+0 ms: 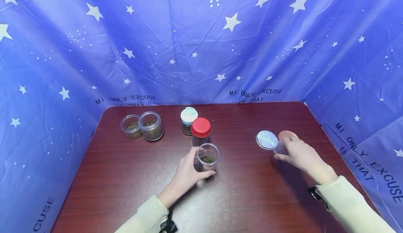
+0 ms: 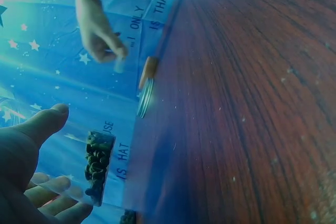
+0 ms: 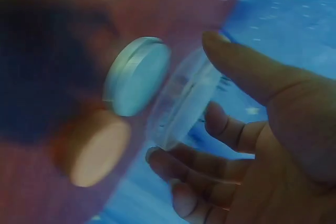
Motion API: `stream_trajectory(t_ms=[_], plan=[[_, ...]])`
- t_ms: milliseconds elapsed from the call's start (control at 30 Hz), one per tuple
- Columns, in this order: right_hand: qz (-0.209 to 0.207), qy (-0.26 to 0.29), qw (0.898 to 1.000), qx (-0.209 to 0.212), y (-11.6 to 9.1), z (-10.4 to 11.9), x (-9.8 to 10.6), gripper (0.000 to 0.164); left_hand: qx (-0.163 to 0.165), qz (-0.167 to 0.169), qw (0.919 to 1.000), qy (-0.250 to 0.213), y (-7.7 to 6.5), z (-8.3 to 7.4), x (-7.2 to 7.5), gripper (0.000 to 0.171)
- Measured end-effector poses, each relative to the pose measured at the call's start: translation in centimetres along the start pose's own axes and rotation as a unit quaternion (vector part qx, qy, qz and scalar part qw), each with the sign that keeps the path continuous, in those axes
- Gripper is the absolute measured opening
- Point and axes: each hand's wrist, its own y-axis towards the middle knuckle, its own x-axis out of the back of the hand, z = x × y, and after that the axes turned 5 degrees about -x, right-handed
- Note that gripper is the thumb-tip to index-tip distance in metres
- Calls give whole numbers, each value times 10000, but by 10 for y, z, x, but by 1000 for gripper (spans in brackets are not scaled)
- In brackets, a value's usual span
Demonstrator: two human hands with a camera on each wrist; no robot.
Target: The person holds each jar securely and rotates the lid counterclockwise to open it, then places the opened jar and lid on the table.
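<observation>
My left hand point(image 1: 185, 173) grips a clear open jar point(image 1: 210, 167) near the middle of the table, thumb on the near side and fingers round the far side. Small dark greenish-brown pieces point(image 2: 97, 169) lie in its bottom. Over to the right, my right hand point(image 1: 300, 154) pinches a clear round lid point(image 3: 185, 98) between thumb and fingers, tilted on edge. The lid is mostly hidden behind the hand in the head view. Close beside it are a silver lid point(image 1: 267, 140) and an orange lid point(image 1: 287, 135), both on the table.
Just behind the held jar stands a red-capped jar point(image 1: 201, 128), with a white-capped jar point(image 1: 189, 117) behind that. Two open clear jars, one shallow point(image 1: 129, 132) and one taller point(image 1: 151, 132), sit at the left with similar pieces inside. Blue star-print cloth point(image 1: 201, 44) surrounds the brown table point(image 1: 126, 177).
</observation>
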Motion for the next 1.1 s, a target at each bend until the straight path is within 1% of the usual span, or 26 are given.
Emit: stream_trajectory(t_ms=[133, 267, 333, 533, 633, 900, 1100], plan=[[228, -153, 9990, -345, -2, -13, -16, 49, -8, -54, 10000, 10, 0, -1, 0, 74], [291, -128, 9984, -459, -3, -20, -27, 42, -30, -94, 9999, 27, -1, -1, 0, 73], [279, -89, 9986, -441, -2, -22, -31, 42, -50, -110, 9999, 28, 0, -1, 0, 73], [216, 63, 9996, -198, -1, -26, -43, 39, -159, -142, 9998, 50, 1, 1, 0, 73], [190, 96, 9996, -202, -1, -27, -46, 39, -162, -125, 9998, 62, 0, 1, 0, 72], [81, 50, 9998, -180, 2, -29, -51, 45, 187, 18, 9998, -39, -2, -1, 1, 72], [59, 109, 9998, -147, 1, -30, -54, 43, 283, 36, 9996, -74, -4, -1, 0, 73]])
